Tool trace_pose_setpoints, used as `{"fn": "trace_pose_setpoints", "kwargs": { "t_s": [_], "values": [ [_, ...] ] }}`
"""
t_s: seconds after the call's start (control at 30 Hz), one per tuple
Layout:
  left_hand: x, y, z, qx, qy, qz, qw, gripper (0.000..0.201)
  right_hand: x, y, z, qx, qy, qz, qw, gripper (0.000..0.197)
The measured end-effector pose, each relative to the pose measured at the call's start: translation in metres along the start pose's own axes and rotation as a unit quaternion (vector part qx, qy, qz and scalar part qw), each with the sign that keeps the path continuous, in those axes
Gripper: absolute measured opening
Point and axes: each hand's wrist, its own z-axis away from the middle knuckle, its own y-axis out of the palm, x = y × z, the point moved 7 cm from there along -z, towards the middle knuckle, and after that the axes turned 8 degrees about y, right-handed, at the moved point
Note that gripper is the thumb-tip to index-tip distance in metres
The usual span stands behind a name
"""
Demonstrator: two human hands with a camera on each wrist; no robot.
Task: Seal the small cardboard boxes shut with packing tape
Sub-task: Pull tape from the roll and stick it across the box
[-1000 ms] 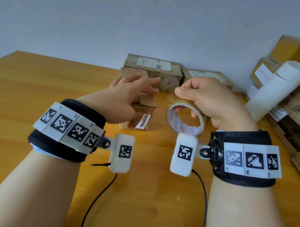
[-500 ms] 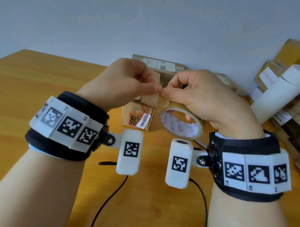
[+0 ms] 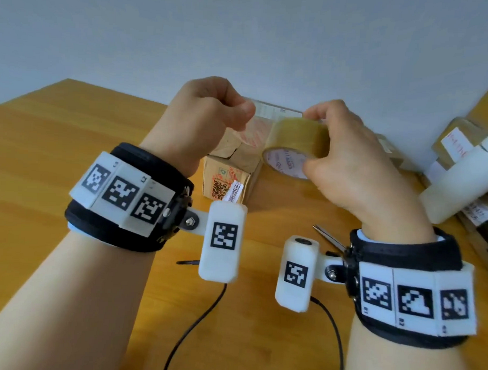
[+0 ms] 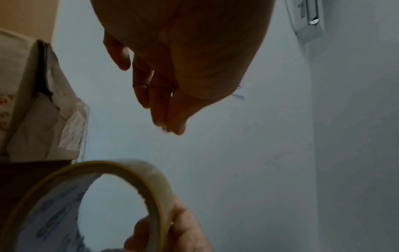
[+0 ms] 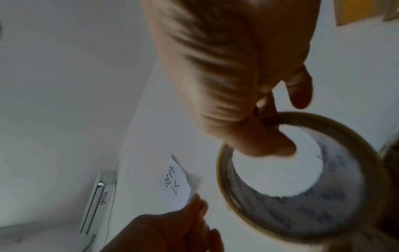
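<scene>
My right hand (image 3: 332, 149) grips a roll of clear packing tape (image 3: 291, 147), thumb through its core (image 5: 280, 163). My left hand (image 3: 226, 112) pinches the free tape end between thumb and fingertips (image 4: 170, 126), a short clear strip (image 3: 260, 130) stretched between hand and roll. Both hands are raised above a small cardboard box (image 3: 229, 178) with a QR label, standing on the wooden table (image 3: 72, 151). The box's top flaps are partly hidden behind my hands.
More cardboard boxes (image 3: 460, 142) and a white roll (image 3: 464, 181) are stacked at the right edge of the table. Another box (image 3: 276, 111) lies against the back wall. Scissors (image 3: 329, 237) lie under my right wrist. Cables (image 3: 193, 327) trail over the near table.
Both hands rose and moved apart. My left hand took the tape end and pulled it leftward off the roll, which my right hand turned on edge.
</scene>
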Motion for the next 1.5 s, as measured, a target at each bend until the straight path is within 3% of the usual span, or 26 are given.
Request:
{"fn": "trace_pose_setpoints", "kwargs": {
  "t_s": [0.1, 0.17, 0.27, 0.57, 0.9, 1.13, 1.5],
  "values": [
    [-0.001, -0.003, 0.0, -0.01, -0.008, 0.032, 0.999, 0.017, -0.002, -0.009, -0.003, -0.074, 0.001, 0.002, 0.997, 0.041],
    [-0.005, -0.011, 0.0, -0.027, -0.004, 0.051, 0.998, 0.022, -0.004, -0.017, -0.003, -0.125, 0.002, -0.113, 0.986, 0.037],
    [-0.004, -0.027, -0.001, -0.057, -0.009, 0.056, 0.997, 0.023, 0.0, -0.016, -0.002, -0.175, -0.009, -0.281, 0.943, 0.03],
    [0.031, -0.062, -0.003, -0.084, -0.092, 0.046, 0.991, 0.025, -0.018, -0.005, -0.009, -0.169, 0.011, -0.447, 0.878, 0.031],
    [0.057, -0.054, 0.002, -0.083, -0.155, 0.039, 0.984, 0.026, -0.018, -0.007, -0.005, -0.203, -0.013, -0.409, 0.89, 0.025],
    [0.074, -0.048, 0.002, -0.059, -0.179, 0.035, 0.981, 0.012, -0.018, 0.003, -0.011, -0.195, -0.022, -0.384, 0.902, 0.03],
    [0.092, -0.038, 0.005, -0.028, -0.217, 0.022, 0.976, 0.015, -0.022, 0.012, -0.014, -0.177, -0.012, -0.371, 0.912, 0.039]
  ]
}}
